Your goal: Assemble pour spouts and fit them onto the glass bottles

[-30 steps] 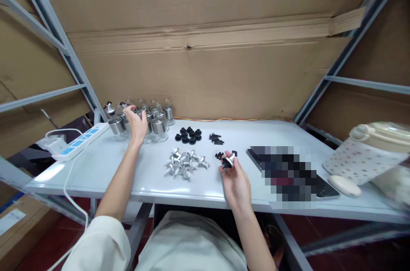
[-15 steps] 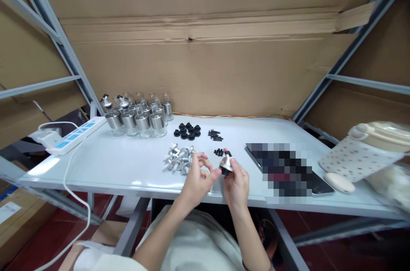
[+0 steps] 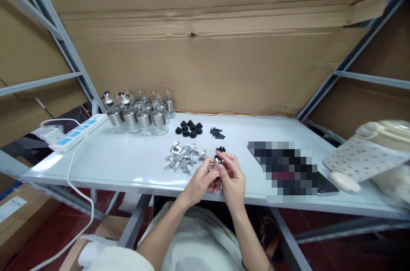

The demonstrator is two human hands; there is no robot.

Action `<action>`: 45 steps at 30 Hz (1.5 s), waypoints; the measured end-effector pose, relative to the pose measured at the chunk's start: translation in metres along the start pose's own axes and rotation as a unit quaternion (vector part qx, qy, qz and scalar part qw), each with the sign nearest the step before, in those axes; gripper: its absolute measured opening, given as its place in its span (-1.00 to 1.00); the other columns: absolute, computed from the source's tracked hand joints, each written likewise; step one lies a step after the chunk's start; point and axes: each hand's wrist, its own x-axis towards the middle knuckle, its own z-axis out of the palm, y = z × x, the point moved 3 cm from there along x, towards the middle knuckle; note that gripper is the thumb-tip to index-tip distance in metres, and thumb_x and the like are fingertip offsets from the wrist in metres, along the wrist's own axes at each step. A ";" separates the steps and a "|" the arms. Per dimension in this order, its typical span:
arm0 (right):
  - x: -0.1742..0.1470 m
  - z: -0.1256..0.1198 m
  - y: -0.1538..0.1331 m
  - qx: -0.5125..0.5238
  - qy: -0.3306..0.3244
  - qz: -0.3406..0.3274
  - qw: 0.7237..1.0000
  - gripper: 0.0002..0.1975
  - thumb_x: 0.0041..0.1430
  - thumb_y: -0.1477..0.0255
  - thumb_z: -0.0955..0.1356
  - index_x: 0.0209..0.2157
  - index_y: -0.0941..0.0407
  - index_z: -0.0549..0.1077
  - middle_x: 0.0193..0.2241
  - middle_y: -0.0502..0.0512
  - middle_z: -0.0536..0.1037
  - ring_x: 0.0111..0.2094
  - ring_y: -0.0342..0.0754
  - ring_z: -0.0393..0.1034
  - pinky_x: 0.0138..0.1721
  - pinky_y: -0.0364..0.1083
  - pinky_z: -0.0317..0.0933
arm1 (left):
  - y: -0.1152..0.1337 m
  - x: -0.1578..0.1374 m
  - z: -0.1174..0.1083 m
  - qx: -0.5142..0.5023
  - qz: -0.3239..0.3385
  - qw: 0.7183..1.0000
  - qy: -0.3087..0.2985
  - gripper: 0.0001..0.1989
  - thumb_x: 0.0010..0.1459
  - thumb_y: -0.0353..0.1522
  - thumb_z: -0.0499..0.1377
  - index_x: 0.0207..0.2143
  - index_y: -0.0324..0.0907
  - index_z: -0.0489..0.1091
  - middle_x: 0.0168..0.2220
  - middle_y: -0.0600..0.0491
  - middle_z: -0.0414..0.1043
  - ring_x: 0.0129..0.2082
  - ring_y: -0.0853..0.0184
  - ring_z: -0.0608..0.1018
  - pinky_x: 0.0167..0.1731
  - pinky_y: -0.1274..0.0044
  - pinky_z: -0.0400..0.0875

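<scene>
Both of my hands meet near the table's front edge around a silver bottle pourer point(image 3: 216, 163) with a black tip. My left hand point(image 3: 199, 183) closes on its left side, thumb against it. My right hand point(image 3: 234, 179) grips it from the right; the fingers partly hide its lower part. Left of my hands lies a pile of silver spout pieces point(image 3: 184, 157). Black ring-shaped stoppers point(image 3: 188, 128) sit in a group farther back. Thin black pieces point(image 3: 218, 133) lie right of them, and small black caps point(image 3: 221, 149) lie just beyond my right fingers.
Glass bottles with metal sleeves point(image 3: 144, 121) stand at the back left, two bearing pourers. A power strip point(image 3: 78, 133) lies on the left edge. To the right are a dark, blurred-out flat item point(image 3: 323, 185), an oval cream object point(image 3: 344, 182) and a spotted jug point(image 3: 355, 157).
My left hand has come right and joined my right hand on the pourer. The pourer has moved slightly left and is now more covered by fingers. The view has shifted a little.
</scene>
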 end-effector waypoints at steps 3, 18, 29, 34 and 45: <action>0.002 0.001 0.001 0.025 -0.039 0.007 0.999 -0.70 0.08 0.19 0.37 -0.23 0.06 0.57 -0.18 0.17 0.53 -0.13 0.05 0.41 -0.11 0.01 0.33 | -0.002 0.001 0.000 0.031 0.009 0.999 -0.016 -0.48 -0.05 0.01 0.20 -0.29 -0.21 0.16 -0.60 0.22 0.16 -0.63 0.52 0.23 -0.62 0.65 0.08; 0.001 0.005 0.002 0.126 -0.153 0.061 0.978 -0.75 0.04 0.26 0.39 -0.24 0.02 0.58 -0.23 0.11 0.60 -0.21 0.04 0.48 -0.13 0.00 0.36 | 0.000 0.002 -0.005 0.135 0.061 0.989 -0.005 -0.51 -0.01 0.03 0.14 -0.56 -0.22 0.15 -0.60 0.18 0.03 -0.57 0.49 0.11 -0.56 0.60 0.02; -0.001 0.002 0.009 0.141 -0.020 0.103 0.984 -0.60 0.16 0.11 0.26 -0.56 0.12 0.39 -0.61 0.02 0.45 -0.55 -0.09 0.37 -0.46 -0.09 0.29 | -0.003 0.000 0.000 0.244 0.010 0.968 -0.053 -0.61 -0.03 -0.14 0.24 -0.56 -0.22 0.16 -0.55 0.19 0.09 -0.52 0.47 0.15 -0.51 0.59 0.05; 0.006 -0.007 0.005 -0.035 0.049 0.051 0.997 -0.61 0.15 0.13 0.27 -0.46 0.15 0.50 -0.42 0.07 0.42 -0.44 -0.11 0.31 -0.40 -0.13 0.21 | 0.002 -0.002 0.002 0.171 -0.008 0.985 -0.036 -0.70 -0.01 -0.21 0.23 -0.48 -0.22 0.23 -0.56 0.21 0.09 -0.54 0.49 0.13 -0.51 0.60 0.05; 0.119 -0.014 0.019 -0.513 -0.222 0.056 0.827 -0.76 0.18 0.58 0.18 -0.24 0.16 0.45 -0.50 0.08 0.52 -0.47 -0.10 0.39 -0.36 -0.18 0.14 | 0.005 -0.003 0.001 0.151 -0.015 0.988 0.003 -0.76 0.01 -0.22 0.20 -0.42 -0.22 0.30 -0.57 0.20 0.12 -0.55 0.49 0.17 -0.49 0.60 0.07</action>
